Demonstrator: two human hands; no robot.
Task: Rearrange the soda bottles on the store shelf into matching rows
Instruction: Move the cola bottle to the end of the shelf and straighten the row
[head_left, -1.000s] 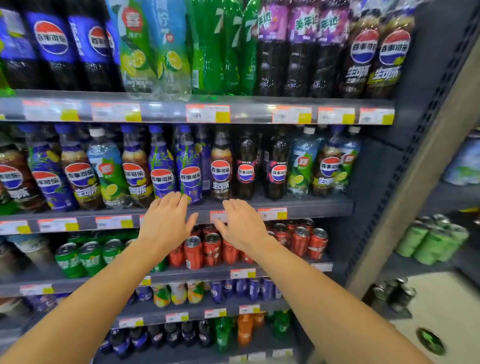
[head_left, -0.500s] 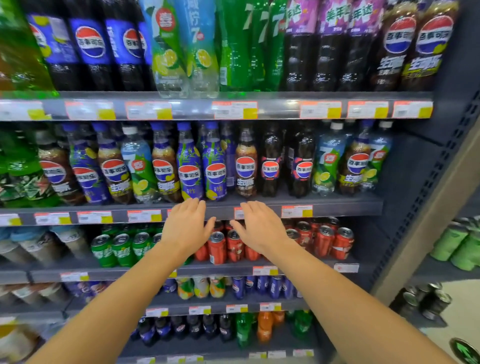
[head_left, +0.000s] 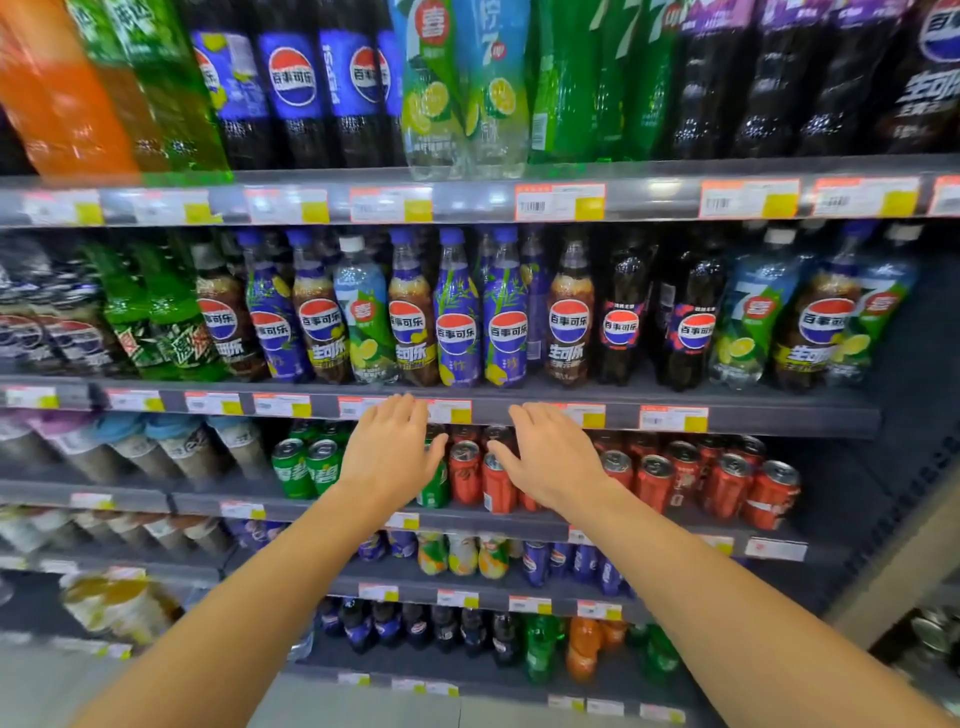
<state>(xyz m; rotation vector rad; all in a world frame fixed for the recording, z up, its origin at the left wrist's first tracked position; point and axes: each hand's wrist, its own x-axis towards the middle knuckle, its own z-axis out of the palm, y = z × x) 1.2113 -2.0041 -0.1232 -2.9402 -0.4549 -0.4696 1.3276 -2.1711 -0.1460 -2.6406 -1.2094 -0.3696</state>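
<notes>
My left hand (head_left: 387, 457): it was open, fingers straight and close together, palm down. It held nothing. The fingertips were up by the front edge of the bottle shelf (head_left: 727, 410).
My right hand (head_left: 553, 457): it was open too, fingers straight, holding nothing. It was just beside my left hand, at the same edge.
Cans behind my hands: green cans (head_left: 306, 465) sat on the left and red cans (head_left: 727, 480) on the right, one shelf lower.
Soda bottles (head_left: 457, 322): they stood in a mixed-up row on the shelf just above my fingers. Purple-blue ones, brown ones, a light green one (head_left: 363, 317) and black ones (head_left: 623, 322) were side by side.
Top shelf: big bottles (head_left: 457, 88) stood there, orange, green, blue and dark.
</notes>
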